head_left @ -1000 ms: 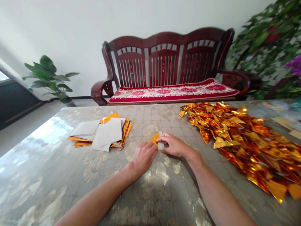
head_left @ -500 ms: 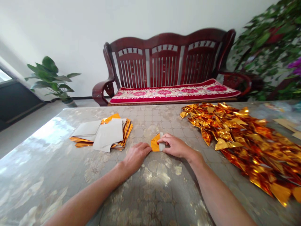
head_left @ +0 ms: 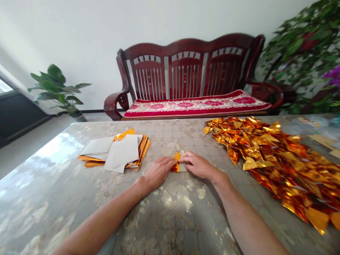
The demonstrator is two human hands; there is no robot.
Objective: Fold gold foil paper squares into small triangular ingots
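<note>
A small partly folded piece of gold foil paper [head_left: 176, 162] lies on the table [head_left: 170, 212] in front of me. My left hand [head_left: 158, 171] presses its fingertips on the piece's left side. My right hand [head_left: 198, 165] pinches the right side, where the grey back of the paper shows. Both hands rest low on the tabletop and meet over the piece.
A stack of flat gold sheets [head_left: 117, 151] with grey backs up lies at the left. A big heap of folded gold pieces [head_left: 276, 159] covers the right side. Behind the table stand a dark red wooden bench [head_left: 191, 78] and potted plants [head_left: 57, 88].
My left hand has slid forward from beside the piece onto it. The gold paper now looks narrower between my fingers. My right hand has stayed nearly in place.
</note>
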